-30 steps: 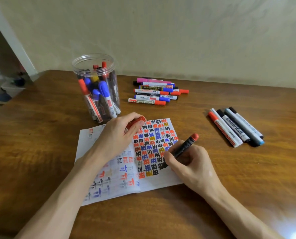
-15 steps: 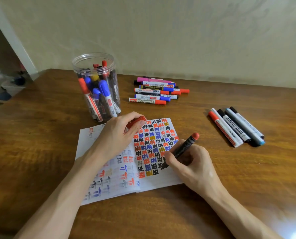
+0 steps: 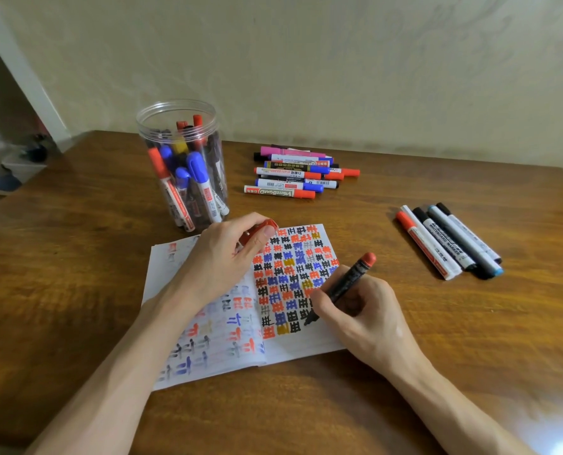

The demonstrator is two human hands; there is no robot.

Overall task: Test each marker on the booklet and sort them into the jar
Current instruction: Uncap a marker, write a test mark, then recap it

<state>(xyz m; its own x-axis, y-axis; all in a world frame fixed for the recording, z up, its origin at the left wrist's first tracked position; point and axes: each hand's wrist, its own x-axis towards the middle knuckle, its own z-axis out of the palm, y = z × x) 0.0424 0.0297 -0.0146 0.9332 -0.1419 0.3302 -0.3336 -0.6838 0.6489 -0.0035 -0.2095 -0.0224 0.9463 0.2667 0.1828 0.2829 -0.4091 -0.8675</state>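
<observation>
- Right hand (image 3: 360, 315) pinches a black-barrelled marker (image 3: 345, 284), tip down-left on the booklet (image 3: 293, 349), red end up-right.
- Left hand (image 3: 222, 257) grips a red cap (image 3: 262, 229) and rests on the booklet.

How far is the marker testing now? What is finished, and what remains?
Done: the jar holds many markers, and the booklet page is nearly full of test marks. In hand: the right hand writes on it with a black marker, while the left hand holds a red cap. Remaining: the far pile and the row at the right lie outside the jar; whether tested cannot be seen.
</observation>
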